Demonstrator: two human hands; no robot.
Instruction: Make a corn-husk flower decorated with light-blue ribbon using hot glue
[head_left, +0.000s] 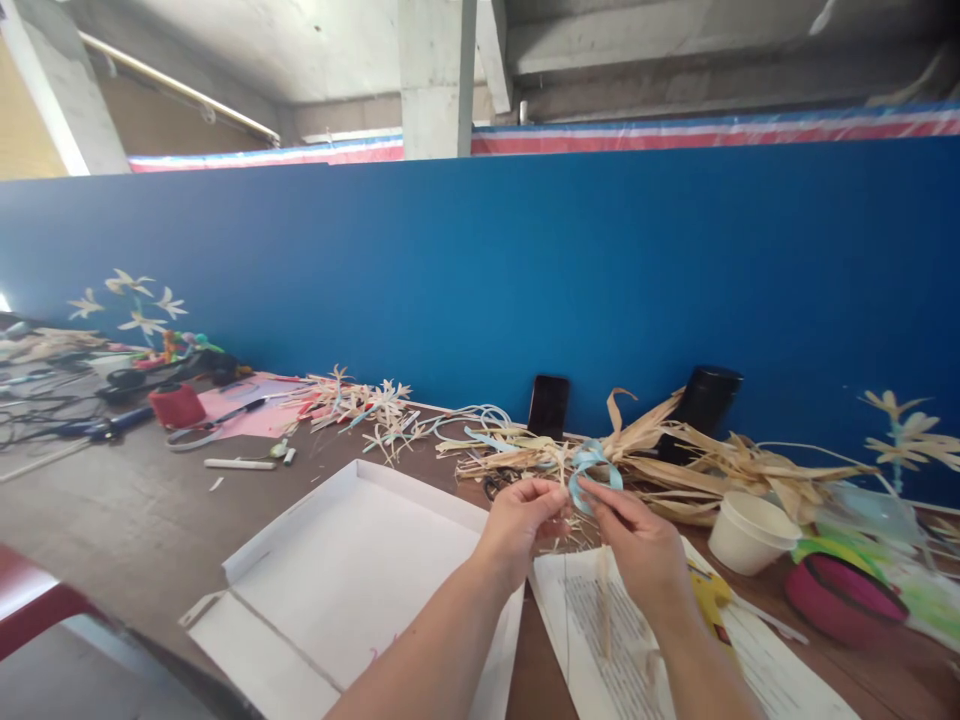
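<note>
Both hands are raised over the table, close together. My left hand (525, 525) is closed in a pinch, with a thin pale husk piece (561, 462) rising from its fingertips; its lower end is hidden. Looped light blue paper ribbon (592, 462) hangs from the pinched fingers of my right hand (641, 550). Below my hands, a white cardboard box lid (360, 560) lies to the left and printed sheets (600, 620) lie to the right. Behind them is a pile of dried corn husks (645, 440), partly covered by the ribbon.
A phone (549, 405) leans on the blue partition (450, 270), with a black cylinder (705, 405) farther right. On the right stand a paper cup (752, 535), a magenta bowl (847, 600) and a yellow glue gun (709, 600). Husk flowers (386, 400) lie left of the phone.
</note>
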